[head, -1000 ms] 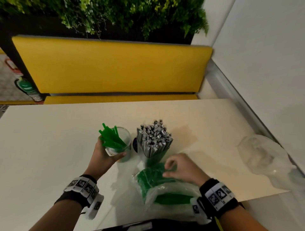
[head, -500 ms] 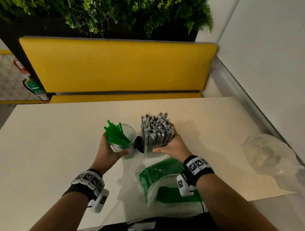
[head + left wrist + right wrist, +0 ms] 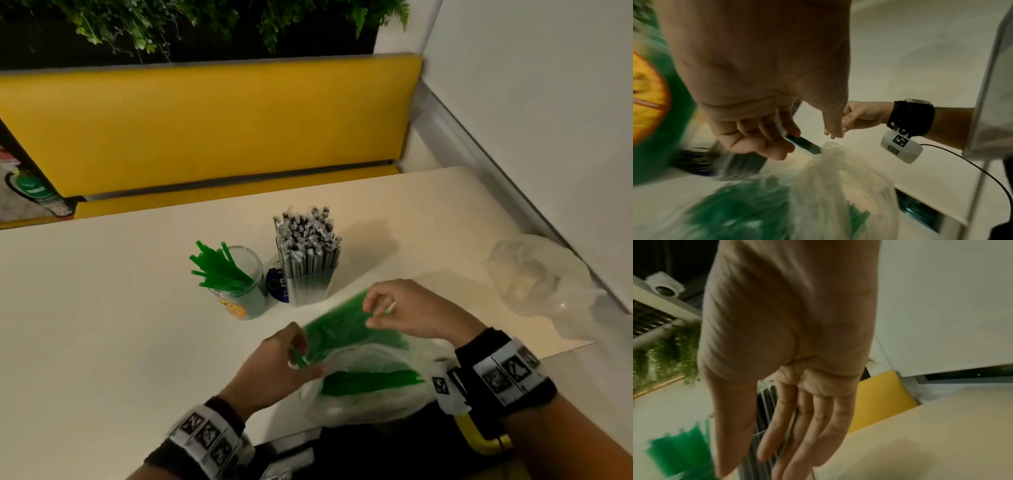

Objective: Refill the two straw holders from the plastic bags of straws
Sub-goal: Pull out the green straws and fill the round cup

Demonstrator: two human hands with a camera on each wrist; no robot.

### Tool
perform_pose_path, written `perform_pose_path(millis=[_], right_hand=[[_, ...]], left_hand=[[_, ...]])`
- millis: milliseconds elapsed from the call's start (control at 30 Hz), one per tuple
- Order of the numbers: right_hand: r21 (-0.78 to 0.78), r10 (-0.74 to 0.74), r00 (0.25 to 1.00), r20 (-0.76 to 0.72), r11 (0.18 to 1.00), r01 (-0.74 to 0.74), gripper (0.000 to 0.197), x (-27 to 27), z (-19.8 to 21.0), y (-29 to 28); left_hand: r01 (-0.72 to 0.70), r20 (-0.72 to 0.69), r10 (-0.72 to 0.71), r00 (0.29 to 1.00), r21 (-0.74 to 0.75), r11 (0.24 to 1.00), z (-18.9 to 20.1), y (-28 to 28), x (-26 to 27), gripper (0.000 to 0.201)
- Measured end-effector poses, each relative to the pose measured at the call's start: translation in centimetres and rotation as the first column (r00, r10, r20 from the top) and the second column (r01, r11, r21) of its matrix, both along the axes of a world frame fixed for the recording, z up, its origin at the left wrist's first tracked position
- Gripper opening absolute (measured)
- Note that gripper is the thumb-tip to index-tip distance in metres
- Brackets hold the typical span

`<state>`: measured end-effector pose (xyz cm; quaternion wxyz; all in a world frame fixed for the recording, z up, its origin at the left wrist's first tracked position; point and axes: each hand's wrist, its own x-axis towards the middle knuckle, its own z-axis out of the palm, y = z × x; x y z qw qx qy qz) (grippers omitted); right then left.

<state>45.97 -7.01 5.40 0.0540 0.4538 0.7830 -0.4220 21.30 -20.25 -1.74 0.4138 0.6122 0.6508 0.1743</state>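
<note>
Cream and bare at its far side, the bench (image 3: 102, 308) fronts a yellow booth seat (image 3: 205, 126). At 6 o'clock lies the plastic bag of green straws (image 3: 356, 346); the left hand (image 3: 274, 370) pinches its near-left edge with curled fingers, while the right hand (image 3: 407, 311) pinches its far end (head view; the wrist views are blurred). At 12 o'clock of the bag stand two holders: one (image 3: 239, 291) sparsely filled with green straws, the other (image 3: 308, 260) packed with wrapped ones. An empty clear bag (image 3: 537, 281) sits at 3 o'clock.
</note>
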Motion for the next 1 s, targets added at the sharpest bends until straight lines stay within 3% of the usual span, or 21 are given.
perform_pose_path(millis=[100, 167, 200, 267, 400, 467, 533, 567, 633, 700, 767, 833, 1000], right_hand=[[-0.057, 0.131, 0.989, 0.061, 0.990, -0.128, 0.010, 1.2, 1.0, -2.8], [-0.106, 0.226, 0.967, 0.119, 0.971, -0.214, 0.009, 2.0, 0.5, -4.5], [-0.107, 0.250, 0.958, 0.143, 0.966, -0.236, 0.013, 2.2, -0.4, -5.3], [-0.060, 0.225, 0.970, 0.094, 0.974, -0.220, 0.027, 2.2, -3.0, -7.0], [0.120, 0.148, 0.979, 0.141, 0.979, -0.166, 0.046, -0.3, -7.8, -8.4], [0.199, 0.162, 0.977, 0.140, 0.962, -0.188, 0.036, -2.1, -8.9, -7.7], [0.207, 0.172, 0.972, 0.160, 0.957, -0.203, 0.003, -3.3, -8.7, -7.0], [0.173, 0.190, 0.964, 0.184, 0.960, -0.222, 0.007, -3.7, -8.4, -6.6], [0.063, 0.316, 0.901, 0.298, 0.935, -0.349, 0.005, -4.5, -7.7, -5.6], [0.015, 0.372, 0.837, 0.402, 0.911, -0.413, 0.031, -5.2, -7.5, -4.7], [0.061, 0.333, 0.856, 0.396, 0.921, -0.386, 0.035, -5.7, -7.8, -4.4], [0.105, 0.302, 0.876, 0.376, 0.926, -0.364, 0.024, -5.9, -8.5, -4.7], [0.075, 0.259, 0.910, 0.323, 0.952, -0.298, 0.017, -6.4, -8.4, -5.3]], left_hand=[[0.256, -0.192, -0.260, 0.946, -0.043, 0.966, 0.0, 1.6, 3.3, 0.069], [0.326, -0.272, -0.329, 0.904, -0.056, 0.944, -0.4, 2.7, 4.7, 0.054], [0.302, -0.263, -0.300, 0.917, -0.034, 0.953, -0.6, 3.2, 5.1, 0.039], [0.216, -0.188, -0.206, 0.960, 0.037, 0.976, -0.8, 4.2, 5.3, 0.022], [0.139, 0.017, -0.143, 0.990, 0.133, 0.981, 0.2, 5.4, 5.2, 0.021], [0.118, 0.151, -0.133, 0.980, 0.104, 0.988, 0.8, 5.7, 5.3, 0.019], [0.124, 0.294, -0.126, 0.947, 0.027, 0.992, 1.2, 6.0, 5.5, 0.018], [0.154, 0.335, -0.141, 0.932, -0.011, 0.988, 1.4, 6.1, 5.6, 0.017], [0.205, 0.350, -0.176, 0.920, -0.047, 0.978, 1.5, 6.2, 5.9, 0.020], [0.180, 0.394, -0.141, 0.908, -0.064, 0.981, 1.5, 6.2, 5.9, 0.026], [0.112, 0.413, -0.076, 0.908, -0.064, 0.992, 1.4, 6.1, 5.6, 0.036], [0.063, 0.391, -0.041, 0.920, -0.043, 0.997, 1.1, 6.0, 4.9, 0.040], [0.142, 0.374, -0.193, 0.907, 0.160, 0.977, 0.4, 4.8, 3.4, 0.040]])
